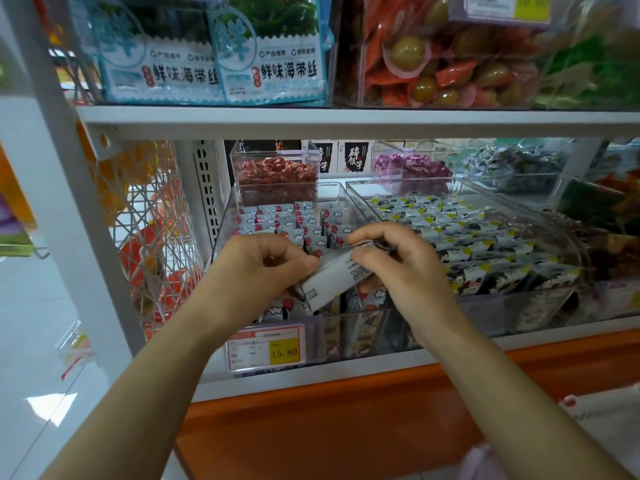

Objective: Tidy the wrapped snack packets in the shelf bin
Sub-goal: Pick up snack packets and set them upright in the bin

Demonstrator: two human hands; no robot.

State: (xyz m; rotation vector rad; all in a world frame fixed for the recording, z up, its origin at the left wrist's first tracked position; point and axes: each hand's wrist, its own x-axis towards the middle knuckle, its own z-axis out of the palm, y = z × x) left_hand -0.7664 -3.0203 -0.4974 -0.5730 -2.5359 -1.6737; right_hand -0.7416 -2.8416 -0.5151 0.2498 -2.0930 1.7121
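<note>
A clear plastic shelf bin [225,216] holds rows of small white snack packets [277,220] printed with red dots and clouds. Over the front of the bin, both hands hold a small stack of the same packets [332,278], white backs facing up and tilted. My left hand [263,268] grips the stack's lower left end with curled fingers. My right hand [391,261] pinches its upper right end from above. The packets under the hands are partly hidden.
A second clear bin [568,251] of black, white and yellow packets sits to the right. Smaller bins of red candies [275,173] and purple candies [412,168] stand behind. A price tag [266,348] reads 15.80. The upper shelf [346,121] hangs close overhead; a wire rack [156,216] is at left.
</note>
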